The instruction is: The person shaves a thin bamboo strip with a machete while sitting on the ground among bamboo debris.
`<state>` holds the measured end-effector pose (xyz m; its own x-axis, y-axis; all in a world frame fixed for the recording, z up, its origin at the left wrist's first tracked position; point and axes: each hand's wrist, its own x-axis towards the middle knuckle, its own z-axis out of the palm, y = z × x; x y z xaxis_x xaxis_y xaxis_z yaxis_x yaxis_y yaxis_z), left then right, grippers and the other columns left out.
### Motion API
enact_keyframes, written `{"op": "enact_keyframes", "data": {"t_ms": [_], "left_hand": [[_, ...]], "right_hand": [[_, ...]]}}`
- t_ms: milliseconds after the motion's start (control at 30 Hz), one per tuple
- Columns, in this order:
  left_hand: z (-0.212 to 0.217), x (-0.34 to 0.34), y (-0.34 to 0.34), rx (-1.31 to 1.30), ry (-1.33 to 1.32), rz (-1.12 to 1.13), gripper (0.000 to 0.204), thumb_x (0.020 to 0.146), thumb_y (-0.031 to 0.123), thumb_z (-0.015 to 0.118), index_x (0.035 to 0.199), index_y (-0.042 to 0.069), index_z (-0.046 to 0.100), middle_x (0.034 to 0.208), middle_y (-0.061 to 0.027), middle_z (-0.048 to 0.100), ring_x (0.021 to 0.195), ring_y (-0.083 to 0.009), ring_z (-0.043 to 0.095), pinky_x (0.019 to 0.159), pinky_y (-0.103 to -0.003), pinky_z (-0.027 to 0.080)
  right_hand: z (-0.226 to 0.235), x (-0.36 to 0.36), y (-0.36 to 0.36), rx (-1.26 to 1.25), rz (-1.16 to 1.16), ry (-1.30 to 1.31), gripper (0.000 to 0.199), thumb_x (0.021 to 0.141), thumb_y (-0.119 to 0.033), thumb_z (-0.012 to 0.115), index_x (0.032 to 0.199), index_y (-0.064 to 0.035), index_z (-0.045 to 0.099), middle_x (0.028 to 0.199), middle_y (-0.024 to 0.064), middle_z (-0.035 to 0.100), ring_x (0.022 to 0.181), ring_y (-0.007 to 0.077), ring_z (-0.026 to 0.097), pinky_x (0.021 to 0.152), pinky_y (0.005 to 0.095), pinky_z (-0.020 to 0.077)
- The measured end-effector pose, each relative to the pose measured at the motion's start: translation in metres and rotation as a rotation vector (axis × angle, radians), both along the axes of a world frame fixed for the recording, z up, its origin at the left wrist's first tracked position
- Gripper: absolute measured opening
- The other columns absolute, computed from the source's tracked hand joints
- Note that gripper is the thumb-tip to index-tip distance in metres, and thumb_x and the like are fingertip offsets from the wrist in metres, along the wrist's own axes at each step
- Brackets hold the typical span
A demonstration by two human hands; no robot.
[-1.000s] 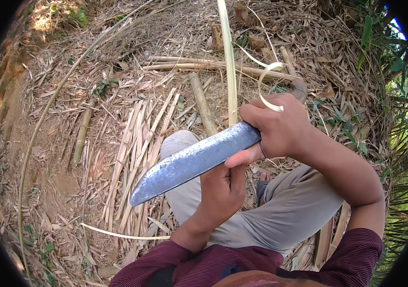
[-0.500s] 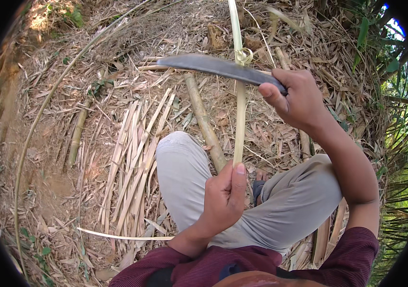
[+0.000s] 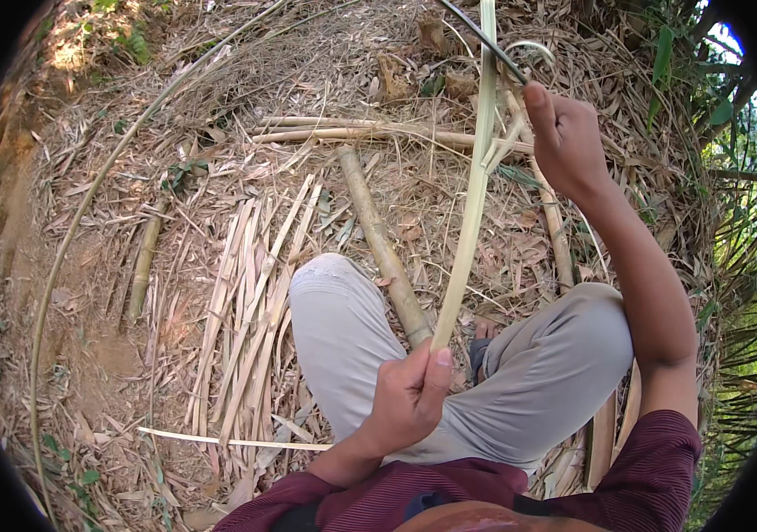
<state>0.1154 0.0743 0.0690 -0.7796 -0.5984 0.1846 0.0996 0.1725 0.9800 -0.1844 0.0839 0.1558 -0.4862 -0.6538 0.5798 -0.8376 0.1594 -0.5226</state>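
Observation:
My left hand [image 3: 409, 397] is closed on the lower end of a long pale bamboo strip [image 3: 465, 248], between my knees. The strip runs upward and tilts slightly right, leaving the view at the top edge. My right hand [image 3: 566, 146] is raised to the upper right, closed around the handle of a dark curved knife [image 3: 492, 44]. The blade shows nearly edge-on and crosses the strip near its top; whether it touches cannot be made out. A thin peeled sliver [image 3: 507, 144] hangs at the strip's right side.
Split bamboo strips [image 3: 254, 301] lie in a bundle left of my knee. A bamboo pole [image 3: 383, 244] rests in front of me, with more sticks [image 3: 334, 134] beyond. One long thin cane [image 3: 77, 217] curves along the left. Dry leaves cover the ground; plants stand at right.
My right hand has moved up and away with the knife, whose blade has turned from broadside to edge-on. The strip's upper end has swung right; my left hand has shifted slightly down and left.

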Motion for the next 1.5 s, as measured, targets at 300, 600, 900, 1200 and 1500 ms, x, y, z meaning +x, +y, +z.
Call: {"op": "enact_keyframes", "data": {"t_ms": [300, 600, 900, 1200, 1500], "left_hand": [[0.006, -0.007, -0.045, 0.468, 0.01, -0.077, 0.038, 0.107, 0.03, 0.035, 0.076, 0.008, 0.041, 0.055, 0.0038, 0.028, 0.045, -0.0028, 0.022, 0.039, -0.022, 0.017], [0.006, -0.005, -0.052, 0.497, -0.095, -0.384, 0.036, 0.106, 0.034, 0.034, 0.09, 0.004, 0.047, 0.063, -0.0019, 0.045, 0.046, -0.0074, 0.037, 0.041, -0.021, 0.03], [0.051, -0.032, -0.061, 0.224, -0.016, -0.162, 0.028, 0.106, 0.025, 0.038, 0.106, 0.001, 0.051, 0.074, -0.0023, 0.051, 0.045, -0.0045, 0.042, 0.039, -0.02, 0.031], [0.006, -0.023, -0.047, -0.067, 0.054, 0.123, 0.037, 0.1, 0.03, 0.055, 0.123, 0.001, 0.047, 0.092, -0.0005, 0.057, 0.062, 0.0005, 0.045, 0.05, -0.016, 0.031], [0.009, -0.025, -0.044, -0.412, 0.073, 0.172, 0.021, 0.104, 0.02, 0.044, 0.101, 0.001, 0.053, 0.069, 0.0031, 0.05, 0.055, -0.0017, 0.043, 0.047, -0.018, 0.028]], "right_hand": [[0.007, 0.066, 0.012, -0.018, 0.403, -0.529, 0.056, 0.093, -0.056, 0.057, 0.082, -0.0013, 0.065, 0.057, -0.0039, 0.044, 0.056, 0.0053, 0.042, 0.05, 0.0259, 0.0326], [-0.005, 0.086, -0.003, 0.106, 0.457, -0.44, 0.047, 0.09, -0.043, 0.069, 0.07, -0.0017, 0.06, 0.051, -0.0029, 0.042, 0.049, 0.0079, 0.037, 0.047, 0.0303, 0.0291], [-0.016, 0.103, -0.004, 0.077, 0.557, -0.204, 0.039, 0.088, -0.039, 0.071, 0.082, -0.0021, 0.06, 0.058, 0.0083, 0.053, 0.047, 0.0205, 0.05, 0.046, 0.0355, 0.0384], [-0.011, 0.104, 0.007, 0.17, 0.409, 0.429, 0.076, 0.066, -0.082, 0.062, 0.064, -0.006, 0.053, 0.054, 0.0077, 0.049, 0.046, 0.0285, 0.055, 0.046, 0.0382, 0.0438], [-0.01, 0.095, 0.002, -0.024, 0.33, 0.654, 0.08, 0.06, -0.086, 0.059, 0.06, -0.0072, 0.047, 0.055, 0.0056, 0.044, 0.046, 0.0246, 0.05, 0.045, 0.035, 0.0423]]}}
